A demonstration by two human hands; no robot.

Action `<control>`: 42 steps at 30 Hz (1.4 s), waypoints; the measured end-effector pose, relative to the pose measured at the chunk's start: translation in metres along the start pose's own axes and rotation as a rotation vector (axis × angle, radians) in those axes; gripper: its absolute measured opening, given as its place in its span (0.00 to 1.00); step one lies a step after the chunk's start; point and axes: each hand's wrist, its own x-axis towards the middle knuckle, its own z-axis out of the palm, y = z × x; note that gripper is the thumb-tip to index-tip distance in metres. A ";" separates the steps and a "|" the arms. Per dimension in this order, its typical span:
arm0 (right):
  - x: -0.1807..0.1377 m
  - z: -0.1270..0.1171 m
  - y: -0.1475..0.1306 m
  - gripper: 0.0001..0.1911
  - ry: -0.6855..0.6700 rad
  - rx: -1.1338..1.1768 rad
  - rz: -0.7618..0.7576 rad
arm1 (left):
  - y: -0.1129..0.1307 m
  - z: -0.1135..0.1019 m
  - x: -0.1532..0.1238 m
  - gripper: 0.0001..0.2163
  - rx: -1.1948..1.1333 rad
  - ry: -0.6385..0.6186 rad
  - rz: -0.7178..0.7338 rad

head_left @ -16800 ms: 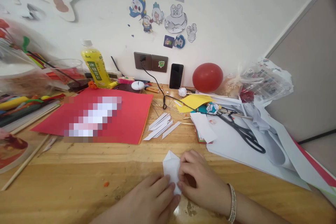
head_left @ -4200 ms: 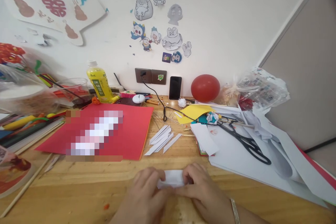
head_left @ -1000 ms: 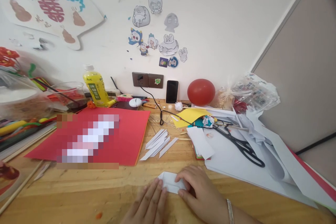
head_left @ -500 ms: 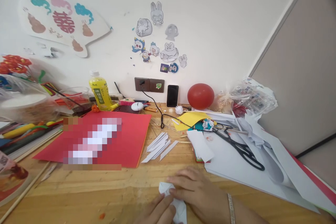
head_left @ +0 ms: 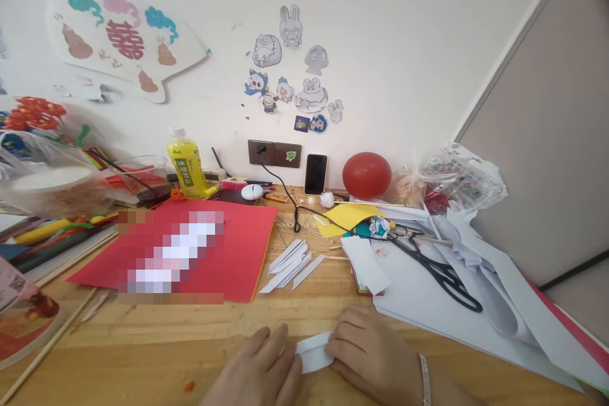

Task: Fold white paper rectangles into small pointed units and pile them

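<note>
Between my two hands, low in the view, lies a small folded piece of white paper [head_left: 314, 353] with a lengthwise crease. My left hand [head_left: 261, 368] grips its left end, fingers pressed together. On the right end, my right hand [head_left: 356, 352] has its fingers curled over the paper; a bracelet circles that wrist. Both ends are hidden under the fingers. Just beyond my hands are several cut white paper strips [head_left: 291, 266]. A stack of white paper pieces [head_left: 365, 263] sits ahead of my right hand.
Red card sheets [head_left: 242, 254] lie left, partly blurred out. Black-handled scissors [head_left: 447, 279] rest on white paper sheets [head_left: 428, 323] at right. Along the wall stand a yellow drink bottle [head_left: 186, 168], a phone [head_left: 316, 174] and a red balloon [head_left: 366, 176]. A pink cup [head_left: 28, 317] is at far left.
The paper has turned from lengthwise to crosswise before me and now shows as a narrow folded strip. My hands have moved apart to its two ends.
</note>
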 end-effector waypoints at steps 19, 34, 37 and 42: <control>-0.004 0.005 -0.007 0.08 0.032 0.312 0.346 | -0.003 0.008 -0.006 0.13 -0.320 -0.160 -0.283; 0.000 0.007 -0.013 0.14 -0.001 0.387 0.650 | 0.000 -0.002 -0.001 0.11 -0.533 -0.276 -0.564; 0.000 0.010 -0.014 0.13 0.013 0.385 0.655 | 0.001 -0.002 0.003 0.10 -0.528 -0.267 -0.619; 0.000 0.012 -0.015 0.13 0.001 0.371 0.679 | 0.000 -0.004 0.013 0.10 -0.457 -0.251 -0.624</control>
